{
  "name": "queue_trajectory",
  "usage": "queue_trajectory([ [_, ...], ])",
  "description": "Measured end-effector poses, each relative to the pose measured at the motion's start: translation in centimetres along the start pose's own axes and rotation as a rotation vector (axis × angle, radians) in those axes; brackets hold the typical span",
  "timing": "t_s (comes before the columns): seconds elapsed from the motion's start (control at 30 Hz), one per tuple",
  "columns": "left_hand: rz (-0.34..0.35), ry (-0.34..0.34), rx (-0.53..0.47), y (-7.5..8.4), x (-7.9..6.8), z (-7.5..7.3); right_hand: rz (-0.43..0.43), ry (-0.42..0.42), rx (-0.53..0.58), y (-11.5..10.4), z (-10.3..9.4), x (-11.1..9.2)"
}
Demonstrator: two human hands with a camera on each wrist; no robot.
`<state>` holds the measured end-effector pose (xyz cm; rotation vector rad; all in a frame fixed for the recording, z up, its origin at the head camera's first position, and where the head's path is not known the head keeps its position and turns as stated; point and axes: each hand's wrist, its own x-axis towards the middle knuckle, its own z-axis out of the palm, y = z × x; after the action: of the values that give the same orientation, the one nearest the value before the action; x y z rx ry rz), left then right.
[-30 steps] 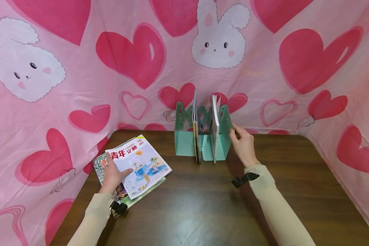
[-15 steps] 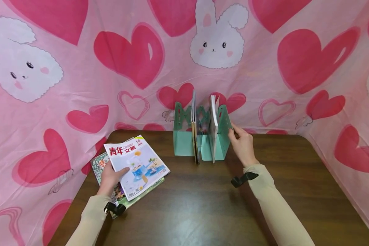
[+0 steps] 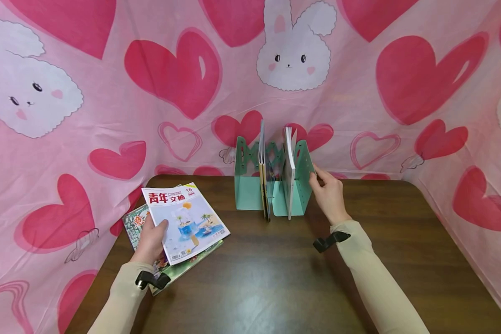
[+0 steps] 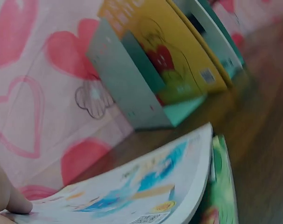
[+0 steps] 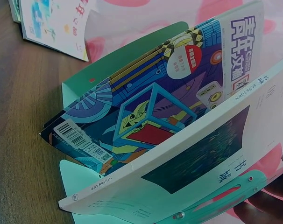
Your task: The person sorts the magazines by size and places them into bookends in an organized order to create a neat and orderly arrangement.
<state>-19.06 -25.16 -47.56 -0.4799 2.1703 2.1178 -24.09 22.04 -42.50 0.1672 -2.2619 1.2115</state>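
Observation:
My left hand grips the left edge of a white magazine, thumb on its cover. Beneath it, a green illustrated magazine lies on the table, partly covered. In the left wrist view, the white magazine curves up at its edges. My right hand holds the right end panel of a mint-green book rack between thumb and fingers. Two groups of publications stand upright in the rack. The right wrist view shows a dark blue and purple magazine and a white one beside that panel.
The rack stands near the back edge of a dark brown wooden table. A yellow-covered book faces its left compartment. Pink cloth with hearts and rabbits hangs behind and at both sides.
My left hand has shifted its hold along the white magazine's left edge, and the magazine has moved slightly on the green one. The right hand stays at the rack panel.

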Motion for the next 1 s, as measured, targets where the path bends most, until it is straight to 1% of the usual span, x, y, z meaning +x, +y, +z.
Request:
queue_trajectory([
  [0.23, -0.116, -0.131, -0.252, 0.4, -0.4, -0.6, 0.015, 0.000, -0.003, 0.0, 0.0, 0.0],
  [0.33, -0.147, -0.165, -0.339, 0.5, -0.6, -0.7, 0.013, 0.000, -0.011, 0.1, 0.1, 0.1],
  [0.4, -0.161, -0.174, -0.374, 0.6, -0.7, -0.6, 0.011, 0.002, -0.012, 0.1, 0.1, 0.1],
  [0.5, -0.151, -0.192, -0.376, 0.6, -0.8, -0.5, 0.012, 0.001, 0.001, 0.0, 0.1, 0.1],
  [0.63, -0.099, -0.202, -0.322, 0.7, -1.0, -0.1, 0.017, 0.000, 0.018, 0.0, 0.1, 0.0],
  [0.87, -0.006, -0.158, -0.225, 1.2, -2.1, 0.9, 0.012, 0.006, 0.001, 0.0, 0.1, 0.0],
  [1.0, 0.062, -0.133, -0.195, 1.7, -2.6, 1.6, 0.014, 0.009, 0.013, 0.1, 0.1, 0.0],
])
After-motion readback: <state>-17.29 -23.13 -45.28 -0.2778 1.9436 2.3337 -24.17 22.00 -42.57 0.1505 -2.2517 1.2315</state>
